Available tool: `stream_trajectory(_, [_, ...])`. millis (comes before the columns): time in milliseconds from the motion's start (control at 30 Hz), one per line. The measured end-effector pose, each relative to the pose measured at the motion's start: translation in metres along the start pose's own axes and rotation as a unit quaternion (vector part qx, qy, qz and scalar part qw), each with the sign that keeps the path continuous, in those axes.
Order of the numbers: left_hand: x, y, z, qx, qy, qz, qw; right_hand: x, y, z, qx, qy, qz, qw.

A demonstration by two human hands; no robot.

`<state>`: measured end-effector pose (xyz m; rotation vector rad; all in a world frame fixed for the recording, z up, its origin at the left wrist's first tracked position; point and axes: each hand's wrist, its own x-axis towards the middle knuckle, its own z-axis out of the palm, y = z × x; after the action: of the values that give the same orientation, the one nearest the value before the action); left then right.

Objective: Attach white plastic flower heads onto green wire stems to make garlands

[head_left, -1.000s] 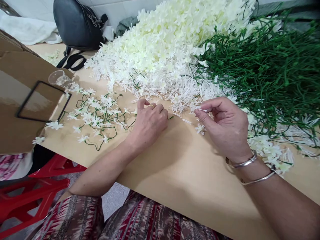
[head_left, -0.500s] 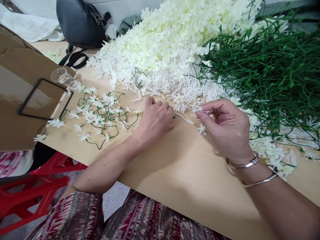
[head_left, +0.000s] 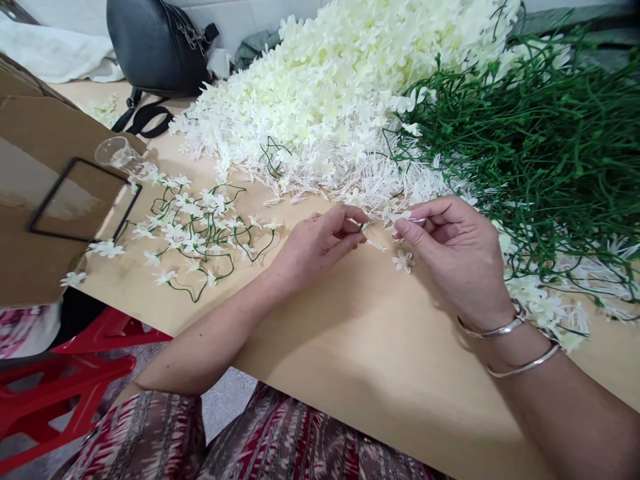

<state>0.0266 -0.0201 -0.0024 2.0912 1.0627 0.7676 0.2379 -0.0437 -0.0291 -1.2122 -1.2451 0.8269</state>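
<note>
Left hand (head_left: 320,243): fingertips pinched shut on the end of a thin green stem (head_left: 361,227); only the dark tip shows past the fingers.
Right hand (head_left: 455,257): thumb and forefinger nipped on a small white blossom (head_left: 403,217), held just above the bench and just right of the stem tip; the other fingers curl loosely.
Bangles (head_left: 500,328): two slim silvery hoops on the right wrist.
Loose blossom (head_left: 403,261): flat, star-shaped, pale cream, lying on the bench just below the two hands.
Bench (head_left: 350,347): smooth tan board with a matt surface.
Blossom heap (head_left: 340,87): a deep, soft-looking mound of cream petals with thin white plastic stalks fringing its near edge, far of the hands.
Stem pile (head_left: 525,147): wiry, tangled green plastic branches on the right, overlapping the heap.
Finished sprigs (head_left: 200,230): curling green wire dotted with white blossoms, spread flat to the left of the left hand.
Plastic cup (head_left: 117,153): clear, on its side at the far left; I cannot tell what is in it.
Cardboard box (head_left: 45,200): brown, with a black outlined rectangle on its flap; its inside is hidden.
Black bag (head_left: 155,43): rounded, leathery, far left, its strap trailing on the bench.
Red stool (head_left: 65,373): glossy plastic, below the bench edge.
</note>
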Motion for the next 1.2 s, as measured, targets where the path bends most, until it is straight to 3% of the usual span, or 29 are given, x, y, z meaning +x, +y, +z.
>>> stream_trajectory(167, [0.001, -0.005, 0.002, -0.114, 0.038, -0.024, 0.992, 0.005, 0.0, -0.003, 0.128, -0.076, 0.116, 0.982])
stream_trajectory(267, [0.002, -0.005, 0.002, -0.09, 0.036, 0.024, 0.995, 0.006, -0.003, -0.005, 0.163, -0.114, 0.163, 0.966])
stream_trajectory(433, [0.001, -0.003, 0.002, 0.026, 0.036, 0.083, 0.996, 0.004, -0.004, -0.006, 0.147, -0.16, 0.154, 0.964])
stream_trajectory(767, [0.001, -0.008, 0.005, 0.008, 0.044, 0.148, 0.988, 0.006, -0.015, -0.006, 0.162, -0.213, 0.19, 0.944])
stream_trajectory(933, [0.002, -0.007, 0.004, -0.02, 0.039, 0.148, 0.988, 0.006, -0.017, -0.008, 0.202, -0.214, 0.215, 0.931])
stream_trajectory(1200, [0.0, -0.008, 0.005, -0.05, 0.027, 0.113, 0.992, 0.005, -0.015, -0.004, 0.194, -0.21, 0.214, 0.934])
